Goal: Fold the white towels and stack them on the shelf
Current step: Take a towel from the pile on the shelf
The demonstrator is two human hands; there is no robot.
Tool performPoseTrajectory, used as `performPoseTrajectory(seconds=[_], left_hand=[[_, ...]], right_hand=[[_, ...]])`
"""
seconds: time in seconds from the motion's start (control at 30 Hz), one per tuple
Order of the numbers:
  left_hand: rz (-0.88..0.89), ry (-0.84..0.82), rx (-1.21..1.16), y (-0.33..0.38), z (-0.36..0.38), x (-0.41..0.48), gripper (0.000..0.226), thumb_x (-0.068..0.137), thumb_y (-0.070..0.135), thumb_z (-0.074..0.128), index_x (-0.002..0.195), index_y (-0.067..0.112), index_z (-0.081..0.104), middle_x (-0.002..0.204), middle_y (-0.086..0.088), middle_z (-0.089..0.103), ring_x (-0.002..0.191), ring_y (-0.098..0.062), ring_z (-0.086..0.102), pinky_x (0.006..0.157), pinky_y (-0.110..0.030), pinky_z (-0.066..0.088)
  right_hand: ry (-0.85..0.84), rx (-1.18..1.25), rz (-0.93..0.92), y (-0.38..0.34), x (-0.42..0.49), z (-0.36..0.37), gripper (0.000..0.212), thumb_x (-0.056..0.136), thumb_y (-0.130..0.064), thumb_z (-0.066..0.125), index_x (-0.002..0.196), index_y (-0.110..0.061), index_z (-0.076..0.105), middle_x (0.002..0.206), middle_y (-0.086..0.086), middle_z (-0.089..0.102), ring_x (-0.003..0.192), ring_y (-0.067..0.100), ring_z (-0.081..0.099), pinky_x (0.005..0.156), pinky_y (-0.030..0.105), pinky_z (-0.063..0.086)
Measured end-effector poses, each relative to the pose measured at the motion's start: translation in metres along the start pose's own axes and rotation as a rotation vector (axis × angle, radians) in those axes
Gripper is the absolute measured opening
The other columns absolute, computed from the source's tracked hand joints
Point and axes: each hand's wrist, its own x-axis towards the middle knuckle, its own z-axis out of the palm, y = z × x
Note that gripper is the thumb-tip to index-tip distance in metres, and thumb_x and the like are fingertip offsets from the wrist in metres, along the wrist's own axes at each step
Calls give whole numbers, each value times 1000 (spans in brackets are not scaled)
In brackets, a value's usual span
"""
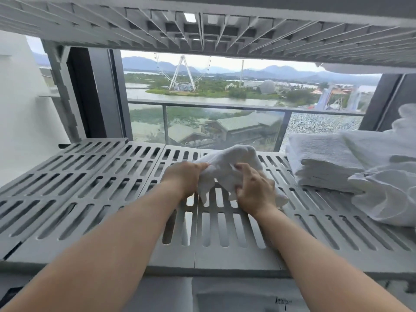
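Note:
A small crumpled white towel lies bunched on the grey slotted shelf, near its middle. My left hand grips the towel's left side, and my right hand grips its right side with curled fingers. A stack of folded white towels sits at the shelf's right. In front of that stack lies a loose heap of unfolded white towels.
Another grey slotted shelf hangs close overhead. Behind the shelf is a window with a balcony railing. A white wall stands at the left. The left half of the shelf bears nothing.

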Motion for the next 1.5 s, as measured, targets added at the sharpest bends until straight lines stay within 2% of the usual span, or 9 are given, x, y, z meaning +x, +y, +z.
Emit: performPoseTrajectory(seconds=[0.37, 0.53, 0.8, 0.87, 1.0, 1.1, 1.27, 1.33, 1.5], left_hand=[[-183, 126, -24, -10, -39, -52, 59, 92, 14, 41, 138, 52, 44, 126, 2, 65, 106, -27, 62, 71, -33, 40], [-232, 133, 50, -18, -75, -66, 54, 92, 17, 36, 127, 56, 49, 128, 2, 63, 111, -28, 60, 76, -36, 41], [-270, 33, 45, -38, -109, -38, 56, 91, 11, 41, 128, 50, 56, 133, 4, 59, 121, -24, 54, 85, -38, 46], [-285, 155, 187, -44, -107, -28, 48, 89, 11, 46, 124, 40, 63, 128, -2, 60, 119, -28, 53, 89, -40, 44], [-200, 516, 458, -45, -58, -18, 31, 85, 7, 61, 115, 14, 62, 119, -12, 57, 113, -33, 52, 103, -49, 42], [48, 320, 241, -45, -10, -2, 26, 98, 31, 53, 118, 18, 64, 125, -5, 60, 112, -25, 59, 98, -41, 49], [142, -78, -46, -60, 24, 22, 94, 80, 84, 43, 157, 33, 24, 163, -3, 25, 150, -23, 25, 122, -45, 23], [189, -81, 24, -67, 29, 33, 87, 87, 72, 50, 158, 35, 17, 166, -2, 19, 151, -23, 21, 122, -45, 24], [225, 158, -41, -78, 30, 57, 42, 103, 34, 44, 144, 40, 46, 146, 10, 52, 126, -19, 57, 94, -42, 53]], right_hand=[[-13, 108, -24, 0, -24, -33, 56, 81, -6, 51, 134, -25, 47, 130, 5, 61, 123, 31, 52, 103, 47, 38], [-59, -84, 60, -6, -27, -46, 44, 77, -13, 51, 119, -24, 52, 115, 6, 60, 122, 30, 48, 96, 45, 32], [-223, -199, 181, -23, -7, -45, 59, 83, -57, 46, 129, -20, 55, 138, 12, 51, 137, 31, 39, 111, 58, 27], [-194, -240, 199, -31, 5, -41, 62, 85, -59, 44, 127, -16, 59, 136, 13, 53, 131, 33, 44, 111, 57, 26], [-236, -346, 189, -38, 28, -21, 45, 86, -21, 44, 128, -17, 59, 140, 12, 51, 136, 33, 39, 117, 55, 17], [-309, -474, 179, -34, 40, 0, 46, 88, -16, 44, 131, -19, 59, 140, 12, 49, 138, 36, 33, 119, 62, 7], [-408, -434, 109, -23, 59, 16, 50, 89, -32, 35, 135, -23, 52, 143, 8, 48, 136, 34, 38, 115, 61, 20], [-477, -382, 136, -22, 65, 16, 61, 85, -48, 33, 140, -25, 47, 146, 6, 46, 137, 32, 38, 114, 55, 23], [-408, -337, 83, -12, 72, 16, 65, 86, -64, 42, 137, -25, 51, 142, 6, 52, 130, 28, 48, 108, 48, 39]])
